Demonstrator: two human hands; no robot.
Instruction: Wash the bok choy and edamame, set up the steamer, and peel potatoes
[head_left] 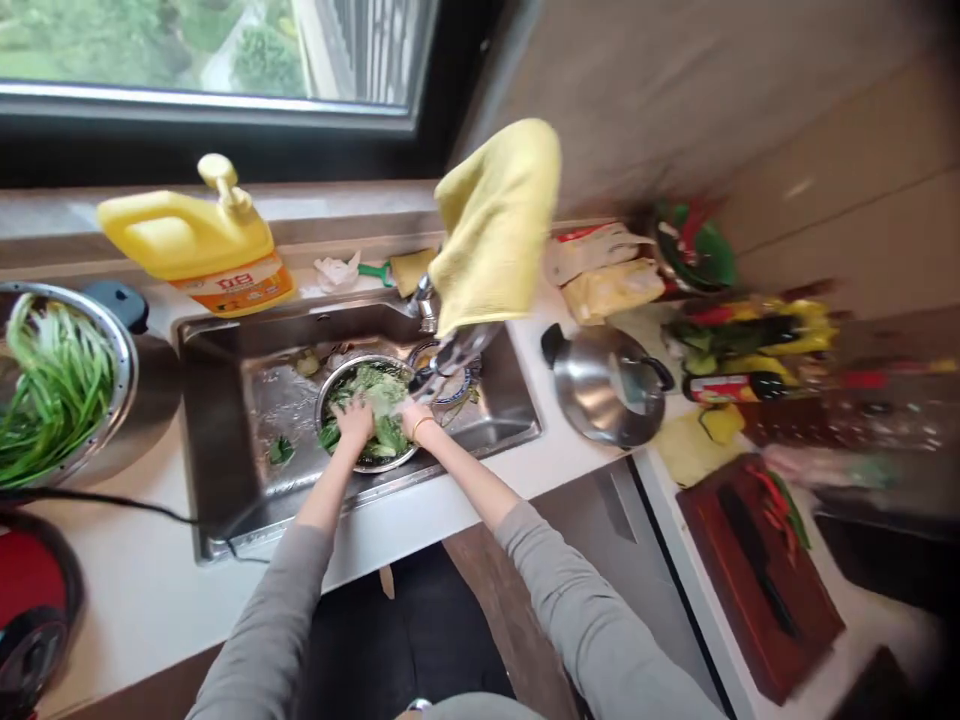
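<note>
Steel sink (pixel 225 420) holds one metal bowl (pixel 328 393) of leafy greens (pixel 379 395), where the left hand (pixel 354 420) and right hand (pixel 415 418), two in all, press loosely curled onto the leaves under one yellow cloth (pixel 499 220).

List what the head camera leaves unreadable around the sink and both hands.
- Fingers of left hand and right hand: buried in the leafy greens, grip unclear.
- Tap: draped by the yellow cloth.
- Bottles on the right counter: motion-blurred, labels unreadable.
- Bowl of green stalks: cut by the left edge.
- Yellow jug: label too small to read.
</note>
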